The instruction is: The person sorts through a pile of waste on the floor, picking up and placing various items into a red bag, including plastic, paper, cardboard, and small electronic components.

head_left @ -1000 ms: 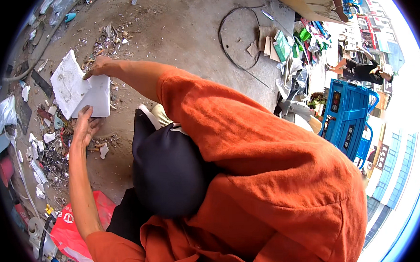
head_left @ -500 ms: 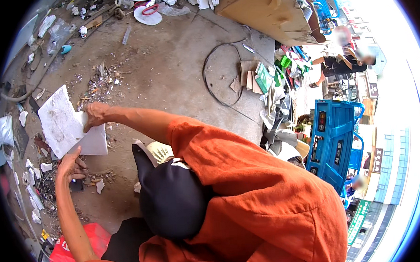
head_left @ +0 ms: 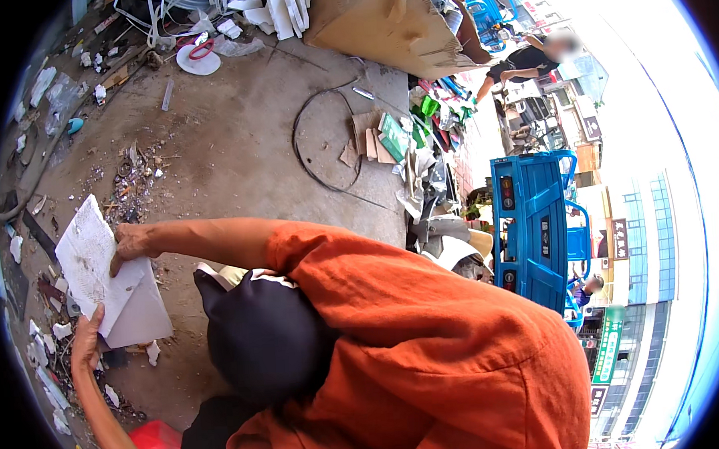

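Note:
A white, dirt-speckled foam board [head_left: 92, 256] with a ragged top edge tilts up over the littered ground at the left. A second, cleaner white sheet [head_left: 145, 314] lies partly beneath it. My right hand [head_left: 132, 244] grips the board's right side, fingers closed on its edge. At the lower edge, my left hand [head_left: 86, 339] holds with its thumb on the face; its other fingers are partly hidden behind. My dark-clothed knee [head_left: 268, 341] is close to the right of the sheets.
Debris and white scraps [head_left: 40, 351] lie along the left. Red-handled scissors [head_left: 199, 48] rest on a white disc. A black cable loop [head_left: 296, 139], a large cardboard box [head_left: 383, 23] and a scrap pile [head_left: 421, 174] are farther right. A blue cargo tricycle [head_left: 532, 225] and a person [head_left: 521, 61] are beyond.
The whole view has shifted, moving background things leftward. Both hands and the foam board sit lower in the picture. My left thumb has come onto the board's face.

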Demonstrator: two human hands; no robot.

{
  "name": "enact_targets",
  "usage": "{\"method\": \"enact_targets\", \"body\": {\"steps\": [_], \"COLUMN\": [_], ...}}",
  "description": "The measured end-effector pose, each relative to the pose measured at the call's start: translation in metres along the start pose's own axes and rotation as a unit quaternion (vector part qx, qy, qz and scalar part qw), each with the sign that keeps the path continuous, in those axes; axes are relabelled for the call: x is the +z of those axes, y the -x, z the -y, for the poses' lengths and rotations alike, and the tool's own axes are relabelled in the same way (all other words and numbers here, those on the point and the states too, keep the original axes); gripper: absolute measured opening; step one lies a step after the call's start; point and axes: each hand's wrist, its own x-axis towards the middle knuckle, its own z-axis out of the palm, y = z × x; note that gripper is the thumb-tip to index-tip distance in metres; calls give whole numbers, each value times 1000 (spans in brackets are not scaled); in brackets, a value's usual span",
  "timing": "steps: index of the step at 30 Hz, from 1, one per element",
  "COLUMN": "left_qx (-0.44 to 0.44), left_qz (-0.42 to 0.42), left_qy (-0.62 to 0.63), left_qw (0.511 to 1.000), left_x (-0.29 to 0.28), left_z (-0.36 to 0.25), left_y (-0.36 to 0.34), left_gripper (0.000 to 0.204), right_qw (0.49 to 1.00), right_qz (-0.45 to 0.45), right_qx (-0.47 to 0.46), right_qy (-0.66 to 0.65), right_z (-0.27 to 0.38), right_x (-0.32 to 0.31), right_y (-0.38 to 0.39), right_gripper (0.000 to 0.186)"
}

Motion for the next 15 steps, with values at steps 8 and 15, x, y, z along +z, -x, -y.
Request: {"method": "enact_targets", "body": {"steps": [8,15], "left_qx": [99,87], "left_qz": [-55,-293], "left_qy": [-75,-197], "left_qw": [991,931], "left_x": [-2,-62], "left_z": [-38,-41], "left_y": [16,62], "left_gripper": [65,57], "right_qw": [981,999], "right_qz": [68,-30], "right_qx": [83,-33], "right_qy": [-161,-21], "right_z": [7,84], "right_x": [-1,-2], "right_y": [19,4], "right_gripper": [29,36]}}
